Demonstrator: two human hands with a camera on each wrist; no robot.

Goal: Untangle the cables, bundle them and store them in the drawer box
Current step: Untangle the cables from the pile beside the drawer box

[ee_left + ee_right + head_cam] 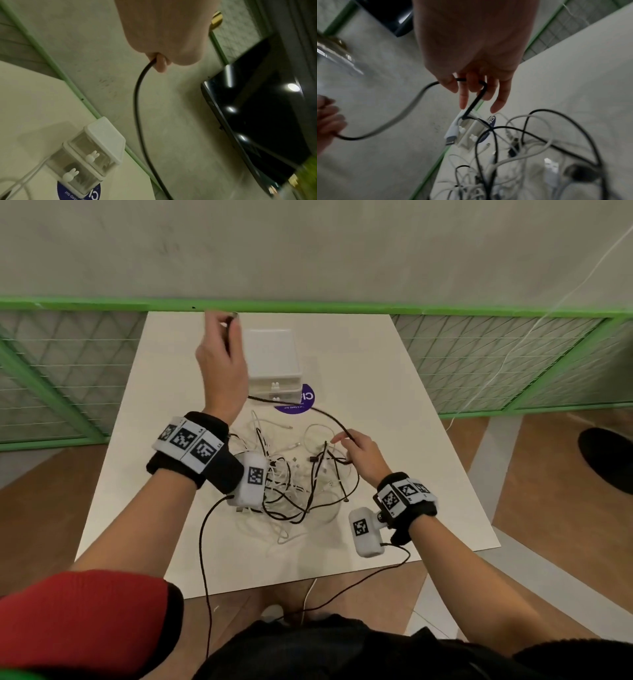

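Fingers of raised left hand [219,361] and lower right hand [363,453] grip black cable [318,411].

The table [394,405] has a smooth, matt, off-white top. The drawer box [96,152] looks like plastic: opaque white frame, clear glossy drawer fronts. The black cable [137,102] has a smooth, slightly shiny sheath, probably rubbery plastic. The wristbands [191,470] are black cloth. The floor [41,508] looks like brown wood.

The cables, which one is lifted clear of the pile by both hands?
The black cable strung between the raised left hand and right hand; the white ones lie on the table.
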